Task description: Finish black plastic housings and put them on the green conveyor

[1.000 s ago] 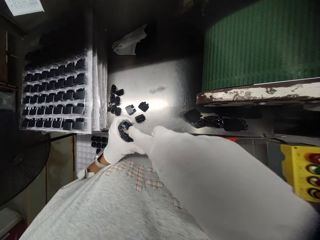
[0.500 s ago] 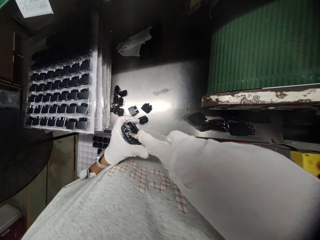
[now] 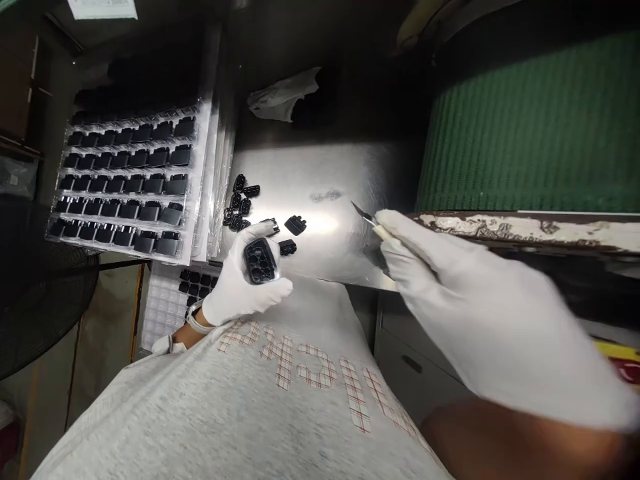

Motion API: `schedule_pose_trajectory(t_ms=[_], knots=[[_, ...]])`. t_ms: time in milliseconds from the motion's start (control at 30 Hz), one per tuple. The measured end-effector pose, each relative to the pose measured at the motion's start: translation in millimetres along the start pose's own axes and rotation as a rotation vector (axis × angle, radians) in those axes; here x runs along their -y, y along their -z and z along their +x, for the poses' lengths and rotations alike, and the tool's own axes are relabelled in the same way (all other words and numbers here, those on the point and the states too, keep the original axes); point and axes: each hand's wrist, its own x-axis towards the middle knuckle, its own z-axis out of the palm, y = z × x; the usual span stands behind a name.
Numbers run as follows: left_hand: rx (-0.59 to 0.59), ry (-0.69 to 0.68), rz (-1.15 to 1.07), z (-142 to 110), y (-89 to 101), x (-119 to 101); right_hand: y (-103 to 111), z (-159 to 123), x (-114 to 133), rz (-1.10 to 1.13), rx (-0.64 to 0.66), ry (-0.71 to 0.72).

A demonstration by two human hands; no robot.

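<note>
Steel bench (image 3: pixel 325 247) is sitting under both gloved hands. Left hand (image 3: pixel 240 287) is gripping the black part (image 3: pixel 260 261) near the bench's front edge. Right hand (image 3: pixel 450 293), w/ fingers pinching a small blade (image 3: pixel 367 217), is pulling away rightward from the part, so the trimming pass looks done. Loose pcs (image 3: pixel 240 200) and filled tray (image 3: pixel 130 177) are lying beyond.

Tray of parts (image 3: pixel 127 180) left of desk (image 3: pixel 320 220); loose parts (image 3: pixel 240 203) on desk near its left edge, cloth (image 3: pixel 283 100) behind them, conveyor belt (image 3: pixel 530 127) right of desk
</note>
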Motion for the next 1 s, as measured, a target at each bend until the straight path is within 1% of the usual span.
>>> schedule_pose_trajectory(t_ms=[33, 67, 133, 200, 267, 300, 333, 400, 467, 567, 700, 767, 800, 900, 967, 1000], knots=[[0.021, 0.027, -0.061, 0.5, 0.8, -0.3, -5.9, 6.7, -0.7, -0.045, 0.023, 0.003], [0.052, 0.063, -0.142, 1.1, 1.5, -1.2, -17.7, 14.4, -2.5, -0.098, 0.053, -0.003], [0.103, 0.140, -0.322, 2.0, 2.1, -4.3, -54.0, 31.4, -10.9, -0.208, 0.120, -0.053], [0.108, 0.210, -0.463, 2.6, 1.9, -8.3, -96.3, 47.6, -24.8, -0.271, 0.156, -0.129], [0.091, 0.270, -0.567, 3.2, 1.5, -12.1, -132.5, 60.0, -40.5, -0.271, 0.138, -0.172], [0.090, 0.292, -0.618, 3.6, 1.4, -13.9, -146.2, 64.4, -47.6, -0.271, 0.121, -0.186], [0.098, 0.310, -0.669, 4.2, 1.5, -15.8, -156.8, 67.9, -53.7, -0.270, 0.105, -0.194], [0.128, 0.326, -0.766, 5.5, 2.2, -20.0, -170.1, 72.2, -62.2, -0.275, 0.078, -0.204], [0.145, 0.335, -0.806, 6.6, 3.1, -24.5, -176.4, 74.4, -66.5, -0.281, 0.056, -0.206], [0.149, 0.349, -0.767, 6.3, 3.9, -29.2, -180.3, 74.9, -69.0, -0.288, 0.020, -0.208], [0.176, 0.300, -0.595, 2.1, 2.9, -27.1, -182.5, 73.2, -70.7, -0.285, -0.010, -0.210], [0.161, 0.268, -0.508, -0.1, 1.8, -24.3, -180.9, 73.4, -70.5, -0.283, -0.025, -0.223], [0.156, 0.265, -0.499, -1.0, 1.3, -23.3, -178.6, 74.0, -69.8, -0.280, -0.036, -0.235], [0.178, 0.295, -0.629, -2.4, 0.4, -22.8, -162.0, 74.8, -62.0, -0.193, -0.092, -0.277], [0.204, 0.322, -0.732, -2.2, 0.1, -24.5, -141.1, 68.8, -49.2, -0.002, -0.140, -0.276], [0.206, 0.329, -0.764, -1.8, -0.2, -25.5, -127.9, 62.3, -40.0, 0.128, -0.165, -0.239]])
